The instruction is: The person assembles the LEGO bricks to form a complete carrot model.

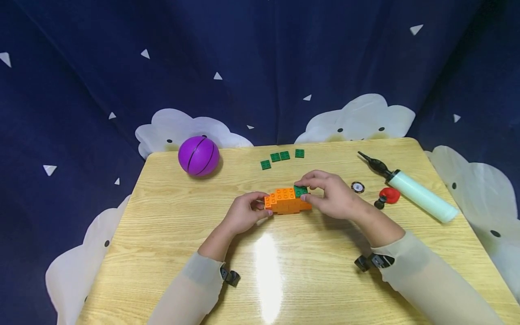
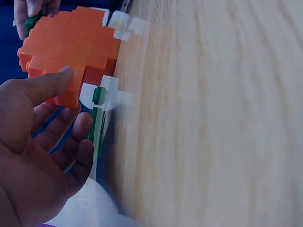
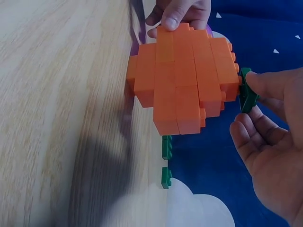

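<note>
An orange building-brick block, stepped along its sides, stands upright on the table. My left hand holds its left end; in the left wrist view the thumb lies on the broad face and fingers are behind. Between the thumb and fingers of my right hand is a flat green brick, at the top right of the block. Seen from the right wrist, this green brick sits tilted against the orange studs. Whether it is pressed on fully I cannot tell.
Several flat green bricks lie behind the block. A purple ball is at the back left. To the right are a pale green hand pump, a round black-and-white chip and a red item with a black part.
</note>
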Action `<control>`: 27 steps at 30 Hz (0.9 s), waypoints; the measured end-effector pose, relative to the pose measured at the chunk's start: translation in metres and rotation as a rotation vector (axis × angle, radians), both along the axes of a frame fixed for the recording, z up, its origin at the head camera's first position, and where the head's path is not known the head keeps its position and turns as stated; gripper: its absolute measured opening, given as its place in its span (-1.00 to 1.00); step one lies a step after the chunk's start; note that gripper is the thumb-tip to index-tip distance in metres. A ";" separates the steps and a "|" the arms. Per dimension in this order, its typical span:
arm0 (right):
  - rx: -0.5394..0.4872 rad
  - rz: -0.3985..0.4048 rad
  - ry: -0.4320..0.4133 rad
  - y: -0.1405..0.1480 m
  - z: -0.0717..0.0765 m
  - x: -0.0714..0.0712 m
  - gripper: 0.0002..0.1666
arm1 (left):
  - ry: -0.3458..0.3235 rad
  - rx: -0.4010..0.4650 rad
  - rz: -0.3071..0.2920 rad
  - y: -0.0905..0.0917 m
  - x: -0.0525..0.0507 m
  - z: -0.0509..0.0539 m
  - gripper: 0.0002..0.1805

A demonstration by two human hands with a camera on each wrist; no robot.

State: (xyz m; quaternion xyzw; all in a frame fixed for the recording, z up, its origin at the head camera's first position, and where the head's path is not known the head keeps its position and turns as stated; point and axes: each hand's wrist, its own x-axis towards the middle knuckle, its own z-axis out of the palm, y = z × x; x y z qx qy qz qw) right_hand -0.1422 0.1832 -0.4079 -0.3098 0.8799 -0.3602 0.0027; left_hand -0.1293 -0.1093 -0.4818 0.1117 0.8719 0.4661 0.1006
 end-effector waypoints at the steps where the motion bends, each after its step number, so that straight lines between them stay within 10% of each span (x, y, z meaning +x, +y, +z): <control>1: 0.007 0.001 0.006 0.000 0.000 0.000 -0.62 | 0.001 0.002 -0.001 0.000 0.000 0.000 -0.51; 27: 0.000 0.018 0.049 0.000 -0.006 0.002 -0.65 | -0.004 0.008 0.002 0.001 -0.001 -0.003 -0.52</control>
